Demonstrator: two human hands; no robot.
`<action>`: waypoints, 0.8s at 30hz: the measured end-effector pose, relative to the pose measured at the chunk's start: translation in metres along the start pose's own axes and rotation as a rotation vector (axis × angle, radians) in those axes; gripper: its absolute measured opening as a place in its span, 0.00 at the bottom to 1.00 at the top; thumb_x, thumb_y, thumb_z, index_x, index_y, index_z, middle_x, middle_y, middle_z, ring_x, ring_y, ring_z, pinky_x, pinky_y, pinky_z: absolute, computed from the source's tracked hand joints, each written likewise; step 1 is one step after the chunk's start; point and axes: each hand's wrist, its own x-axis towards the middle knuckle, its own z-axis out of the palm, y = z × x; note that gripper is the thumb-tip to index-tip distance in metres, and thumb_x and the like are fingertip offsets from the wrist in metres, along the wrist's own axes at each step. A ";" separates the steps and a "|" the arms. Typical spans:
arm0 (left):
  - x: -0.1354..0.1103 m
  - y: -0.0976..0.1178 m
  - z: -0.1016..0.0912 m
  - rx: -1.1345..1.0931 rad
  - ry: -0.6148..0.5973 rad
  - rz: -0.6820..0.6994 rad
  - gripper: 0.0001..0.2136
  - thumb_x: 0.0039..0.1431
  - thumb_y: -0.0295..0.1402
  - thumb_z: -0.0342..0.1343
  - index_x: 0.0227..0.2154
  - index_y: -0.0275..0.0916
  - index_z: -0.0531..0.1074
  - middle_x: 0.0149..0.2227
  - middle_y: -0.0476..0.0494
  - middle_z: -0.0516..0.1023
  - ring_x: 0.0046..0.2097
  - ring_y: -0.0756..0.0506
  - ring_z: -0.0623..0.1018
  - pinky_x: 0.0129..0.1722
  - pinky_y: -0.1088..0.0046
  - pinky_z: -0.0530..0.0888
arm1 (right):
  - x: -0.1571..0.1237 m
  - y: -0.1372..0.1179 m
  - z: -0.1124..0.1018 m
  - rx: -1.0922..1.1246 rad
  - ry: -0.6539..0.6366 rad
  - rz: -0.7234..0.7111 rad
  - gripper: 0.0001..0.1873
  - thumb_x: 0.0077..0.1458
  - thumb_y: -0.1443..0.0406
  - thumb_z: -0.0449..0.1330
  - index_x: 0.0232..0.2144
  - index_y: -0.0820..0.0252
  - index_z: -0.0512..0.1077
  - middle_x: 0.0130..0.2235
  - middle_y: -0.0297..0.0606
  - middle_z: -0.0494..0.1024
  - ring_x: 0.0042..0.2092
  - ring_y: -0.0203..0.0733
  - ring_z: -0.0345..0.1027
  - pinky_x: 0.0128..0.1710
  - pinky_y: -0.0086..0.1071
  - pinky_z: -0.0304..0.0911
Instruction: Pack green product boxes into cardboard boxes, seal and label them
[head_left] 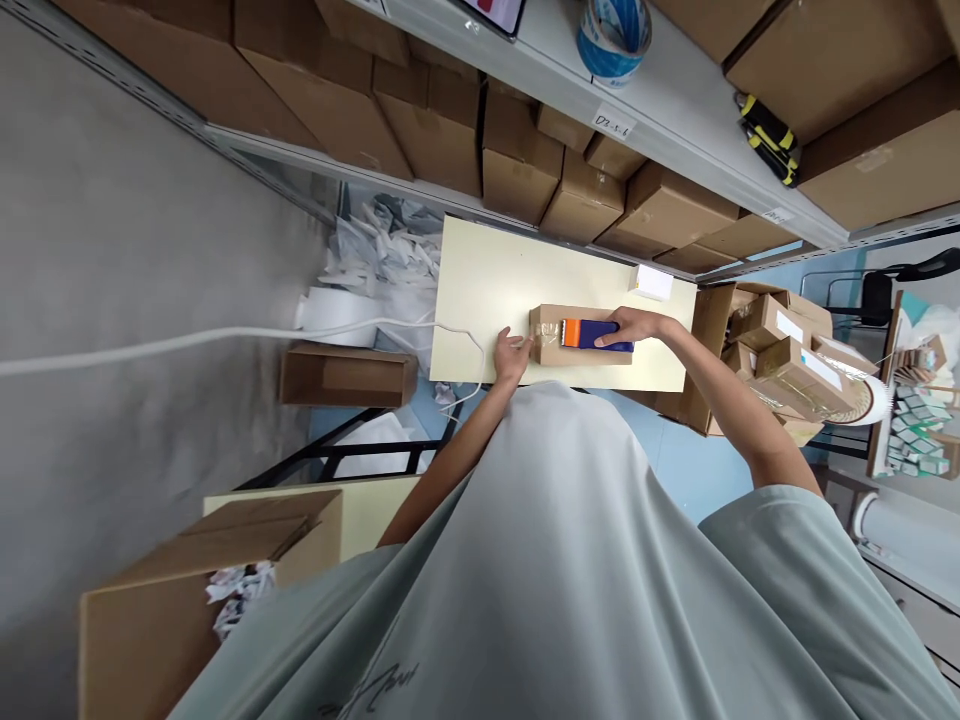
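Note:
A small brown cardboard box (585,356) lies on the cream tabletop (480,275), with clear tape over its left end. On top of it rests an orange and dark purple tape dispenser (589,332). My right hand (628,326) is closed around the dispenser's right part. At the box's left end, my left hand (511,356) has its fingers spread, with the fingertips at or very near the cardboard. A small white box (651,282) sits at the tabletop's back right.
Shelves with brown cartons (517,160) run along the back; a blue tape roll (613,40) and black-yellow pliers (769,140) lie on one. A large carton of packed boxes (712,340) stands right. A white cable (360,325) crosses from the left onto the table.

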 end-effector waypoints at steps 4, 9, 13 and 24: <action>-0.018 0.004 0.004 -0.069 0.028 0.108 0.20 0.70 0.41 0.56 0.58 0.35 0.78 0.60 0.31 0.84 0.61 0.38 0.84 0.65 0.59 0.78 | 0.003 0.004 -0.004 -0.030 -0.028 -0.020 0.39 0.36 0.31 0.76 0.27 0.59 0.78 0.27 0.35 0.78 0.30 0.40 0.68 0.34 0.34 0.63; -0.034 0.018 0.018 0.142 -0.159 0.325 0.52 0.58 0.44 0.72 0.80 0.35 0.54 0.80 0.28 0.59 0.78 0.28 0.65 0.76 0.52 0.66 | 0.013 0.002 -0.012 0.048 -0.224 -0.078 0.37 0.40 0.32 0.77 0.26 0.58 0.78 0.26 0.39 0.82 0.30 0.44 0.74 0.36 0.37 0.70; -0.018 0.025 0.029 0.417 -0.229 0.471 0.76 0.44 0.54 0.81 0.83 0.38 0.32 0.83 0.28 0.21 0.84 0.23 0.36 0.81 0.44 0.52 | 0.025 -0.001 -0.017 0.081 -0.315 -0.111 0.37 0.32 0.33 0.81 0.27 0.56 0.80 0.23 0.38 0.81 0.28 0.48 0.77 0.32 0.39 0.73; -0.014 0.036 0.047 0.950 -0.048 0.325 0.69 0.55 0.62 0.71 0.83 0.34 0.33 0.84 0.28 0.26 0.83 0.21 0.34 0.80 0.39 0.45 | 0.043 0.050 -0.015 0.140 -0.305 -0.222 0.37 0.45 0.31 0.77 0.31 0.57 0.79 0.26 0.42 0.82 0.32 0.51 0.80 0.34 0.39 0.74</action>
